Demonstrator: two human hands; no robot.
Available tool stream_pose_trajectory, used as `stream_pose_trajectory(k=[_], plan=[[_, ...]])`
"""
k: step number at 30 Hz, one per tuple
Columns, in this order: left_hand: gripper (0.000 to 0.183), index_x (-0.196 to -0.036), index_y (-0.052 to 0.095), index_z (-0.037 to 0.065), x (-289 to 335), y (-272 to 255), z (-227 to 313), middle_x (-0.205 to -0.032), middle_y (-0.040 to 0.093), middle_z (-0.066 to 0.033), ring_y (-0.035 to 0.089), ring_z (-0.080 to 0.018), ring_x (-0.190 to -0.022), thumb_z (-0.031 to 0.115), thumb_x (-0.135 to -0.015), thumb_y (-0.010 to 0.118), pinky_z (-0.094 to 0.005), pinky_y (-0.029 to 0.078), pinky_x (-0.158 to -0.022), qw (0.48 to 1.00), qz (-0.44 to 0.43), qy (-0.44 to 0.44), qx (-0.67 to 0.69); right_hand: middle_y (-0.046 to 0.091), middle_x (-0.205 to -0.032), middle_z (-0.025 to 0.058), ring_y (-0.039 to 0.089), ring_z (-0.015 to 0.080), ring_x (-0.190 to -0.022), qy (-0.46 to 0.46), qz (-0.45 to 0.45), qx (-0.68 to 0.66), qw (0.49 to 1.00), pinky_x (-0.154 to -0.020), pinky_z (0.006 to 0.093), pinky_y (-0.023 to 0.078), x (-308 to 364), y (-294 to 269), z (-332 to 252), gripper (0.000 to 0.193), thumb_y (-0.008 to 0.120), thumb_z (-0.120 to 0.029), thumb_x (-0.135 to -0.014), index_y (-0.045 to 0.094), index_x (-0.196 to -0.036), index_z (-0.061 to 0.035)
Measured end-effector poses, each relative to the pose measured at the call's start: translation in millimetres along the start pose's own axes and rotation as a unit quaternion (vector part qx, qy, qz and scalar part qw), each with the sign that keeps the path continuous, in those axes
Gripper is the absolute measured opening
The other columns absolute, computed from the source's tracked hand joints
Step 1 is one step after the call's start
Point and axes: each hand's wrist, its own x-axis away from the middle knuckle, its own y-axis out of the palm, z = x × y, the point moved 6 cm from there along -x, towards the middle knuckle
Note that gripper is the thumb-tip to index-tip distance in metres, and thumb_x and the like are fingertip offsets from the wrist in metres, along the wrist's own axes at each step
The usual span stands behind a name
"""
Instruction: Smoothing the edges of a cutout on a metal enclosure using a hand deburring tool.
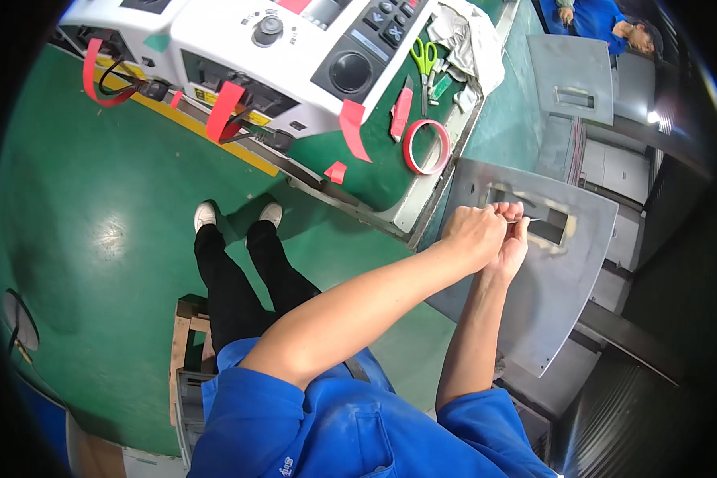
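Observation:
My left hand (472, 236) is closed and bent over, its fingertips meeting those of my right hand (511, 251). The right hand is also closed, palm turned up, with its fingers pinched together. Something thin and light sticks out from between the fingertips; it is too small to name. Both hands are in front of a grey sheet-metal panel (534, 295), beside its rectangular cut-out. Pale smears surround the opening. I cannot tell which hand carries the thin piece.
White machines (247, 56) with red tape strips stand on a green bench at upper left. Near its edge lie green scissors (424, 64), a red cutter (401, 111), a red tape roll (426, 147) and a white cloth (466, 48). Another panel (570, 76) and a co-worker (597, 20) are behind.

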Motion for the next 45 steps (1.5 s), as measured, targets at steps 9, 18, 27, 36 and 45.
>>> stream_pose_trajectory(k=[9, 18, 27, 36, 45], plan=[[0.018, -0.084, 0.06, 0.005, -2.5, -1.2, 0.0, -0.077, 0.056, -0.0137, 0.057, -0.03, -0.068, 0.014, -0.077, 0.045, -0.0386, 0.045, -0.058, 0.987, -0.01, -0.02, 0.157, 0.045, -0.081, 0.004, 0.043, 0.017, -0.075, -0.092, -0.093, 0.061, 0.989, -0.075, 0.0328, 0.039, 1.3, 12.1, -22.9, 0.029, 0.033, -0.022, -0.091, 0.04, -0.108, 0.0004], [0.015, -0.086, 0.059, 0.005, 4.6, -1.9, -0.4, -0.069, 0.051, -0.009, 0.055, -0.0257, -0.06, 0.01, -0.076, 0.049, -0.0347, 0.044, -0.051, 0.983, 0.125, 0.036, 0.133, 0.044, -0.077, 0.0035, 0.042, 0.0146, -0.068, -0.04, -0.169, -0.07, 0.982, -0.072, 0.0322, 0.038, -8.6, 10.9, -20.4, 0.02, 0.034, -0.02, -0.091, 0.044, -0.098, -0.0045], [0.015, -0.086, 0.06, 0.005, 3.4, 8.5, -9.8, -0.067, 0.051, -0.0074, 0.055, -0.0238, -0.059, 0.011, -0.075, 0.052, -0.0331, 0.044, -0.049, 0.98, 0.152, 0.039, 0.121, 0.04, -0.056, 0.001, 0.035, 0.0127, -0.052, -0.011, -0.174, -0.092, 0.98, -0.066, 0.029, 0.035, -16.7, 10.0, -14.2, 0.024, 0.036, -0.027, -0.09, 0.048, -0.085, -0.0069], [0.014, -0.086, 0.06, 0.005, 2.5, 16.0, -14.2, -0.067, 0.051, -0.0063, 0.054, -0.0221, -0.058, 0.007, -0.073, 0.055, -0.0314, 0.044, -0.049, 0.975, 0.177, 0.063, 0.121, 0.038, -0.055, 0.0007, 0.032, 0.0122, -0.05, -0.013, -0.213, -0.079, 0.974, -0.063, 0.0277, 0.033, -21.5, 8.6, -14.4, 0.028, 0.033, -0.029, -0.09, 0.049, -0.081, -0.0076], [0.016, -0.086, 0.06, 0.006, -1.6, 26.1, -18.4, -0.067, 0.05, -0.006, 0.054, -0.0217, -0.058, 0.005, -0.071, 0.054, -0.0311, 0.044, -0.05, 0.972, 0.172, 0.076, 0.142, 0.035, -0.055, -0.0012, 0.03, 0.0103, -0.049, -0.061, -0.218, -0.022, 0.974, -0.059, 0.0264, 0.031, -28.0, 4.8, -16.9, 0.028, 0.032, -0.029, -0.091, 0.048, -0.079, -0.0092]])
